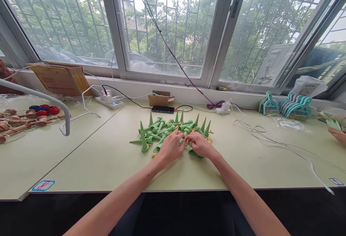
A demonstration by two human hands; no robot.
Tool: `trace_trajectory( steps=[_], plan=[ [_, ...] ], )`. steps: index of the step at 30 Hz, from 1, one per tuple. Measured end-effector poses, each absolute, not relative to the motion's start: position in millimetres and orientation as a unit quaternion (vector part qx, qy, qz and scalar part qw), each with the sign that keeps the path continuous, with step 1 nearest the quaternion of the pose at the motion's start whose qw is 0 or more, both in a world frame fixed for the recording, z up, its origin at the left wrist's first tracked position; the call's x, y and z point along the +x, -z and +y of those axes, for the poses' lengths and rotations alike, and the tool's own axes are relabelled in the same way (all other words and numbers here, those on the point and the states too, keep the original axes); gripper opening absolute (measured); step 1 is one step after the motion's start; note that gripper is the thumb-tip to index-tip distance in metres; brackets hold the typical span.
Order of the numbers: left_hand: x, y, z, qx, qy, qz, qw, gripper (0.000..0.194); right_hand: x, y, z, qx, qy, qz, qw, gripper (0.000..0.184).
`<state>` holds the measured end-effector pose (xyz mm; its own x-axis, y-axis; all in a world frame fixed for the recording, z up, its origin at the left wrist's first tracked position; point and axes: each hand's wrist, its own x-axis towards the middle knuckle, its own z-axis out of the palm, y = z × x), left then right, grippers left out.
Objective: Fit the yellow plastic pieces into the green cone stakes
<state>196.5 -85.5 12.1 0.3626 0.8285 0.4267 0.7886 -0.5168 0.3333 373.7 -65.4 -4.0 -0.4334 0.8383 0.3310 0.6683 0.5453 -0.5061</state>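
Note:
A pile of green plastic watering spikes with small yellow valve pieces among them lies on the table in front of me. Several spikes point upward; others rest on their sides. My left hand is closed around one green watering spike, which tilts up between both hands. Close beside it, my right hand has its fingers curled in a pinch against the same spike's lower part. What sits between those right fingertips is hidden. Open ends of green spikes show just below the right hand.
Behind the pile lie a phone and a small cardboard box. Power strips and loose white cables spread to the sides. Wooden toys are at left, teal hangers at right. Another person's hand shows at far right.

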Motion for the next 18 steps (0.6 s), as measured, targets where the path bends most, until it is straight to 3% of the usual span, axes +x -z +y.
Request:
trace_trajectory(
  steps=[18],
  plan=[
    [197.1, -15.4, -88.5, 0.853, -0.267, 0.445, 0.047, 0.025, 371.0, -1.8, -69.7, -0.453, -0.145, -0.825, 0.303, 0.033]
  ],
)
